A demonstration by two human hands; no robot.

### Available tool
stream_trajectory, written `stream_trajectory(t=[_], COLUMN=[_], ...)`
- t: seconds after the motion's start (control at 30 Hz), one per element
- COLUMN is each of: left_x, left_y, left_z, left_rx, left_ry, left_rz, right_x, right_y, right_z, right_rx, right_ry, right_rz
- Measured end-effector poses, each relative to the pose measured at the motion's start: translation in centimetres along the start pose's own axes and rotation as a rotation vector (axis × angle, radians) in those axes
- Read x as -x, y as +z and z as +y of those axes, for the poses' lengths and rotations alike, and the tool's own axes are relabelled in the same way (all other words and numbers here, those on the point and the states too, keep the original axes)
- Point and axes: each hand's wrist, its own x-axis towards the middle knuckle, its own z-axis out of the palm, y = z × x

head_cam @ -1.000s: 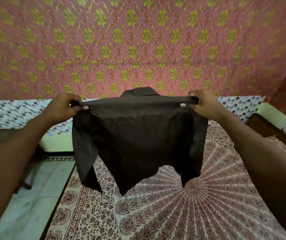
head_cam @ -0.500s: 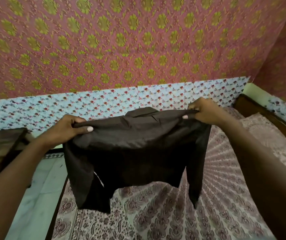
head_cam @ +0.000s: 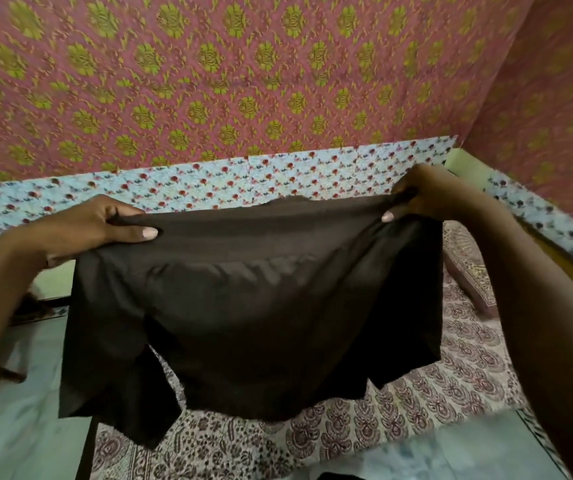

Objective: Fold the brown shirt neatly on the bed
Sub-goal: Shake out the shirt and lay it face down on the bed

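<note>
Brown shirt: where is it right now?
Centre of the head view: the brown shirt hangs above the patterned bedsheet, pinched between left hand and right hand.

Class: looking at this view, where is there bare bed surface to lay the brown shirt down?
Bare patterned bedspread shows below the hanging brown shirt, between the bed's left edge and the right forearm. Farther back, the shirt hides the bed. Both the left hand and right hand are occupied.

The brown shirt (head_cam: 254,306) hides most of the bed (head_cam: 451,386) beneath it. Its collar is barely visible behind the top fold. Both forearms run out of frame.
</note>
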Motion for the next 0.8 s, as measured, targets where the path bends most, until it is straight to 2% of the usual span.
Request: stream_trajectory(t=[0.2, 0.43, 0.53, 0.7, 0.8], left_x=[-6.1, -16.7, -21.2, -28.1, -32.7], left_y=[2.5, 8.9, 10.9, 14.9, 16.4], left_z=[0.0, -3.7, -5.1, -6.4, -9.6], left_rx=[-0.128, -0.280, -0.317, -0.441, -0.511], left_ry=[0.029, 0.053, 0.022, -0.091, -0.168], left_rz=[0.137, 0.231, 0.316, 0.468, 0.522], right_x=[-3.5, -9.6, -12.9, -18.8, -22.8], right_y=[2.2, 7.9, 10.2, 13.1, 16.3], right_z=[4.0, 14.0, 18.4, 23.3, 26.4], right_rx=[0.130, 0.030, -0.054, -0.097, -0.091], right_ry=[0.124, 0.309, 0.319, 0.261, 0.207], right_rz=[0.061, 0.080, 0.057, -0.137, -0.150])
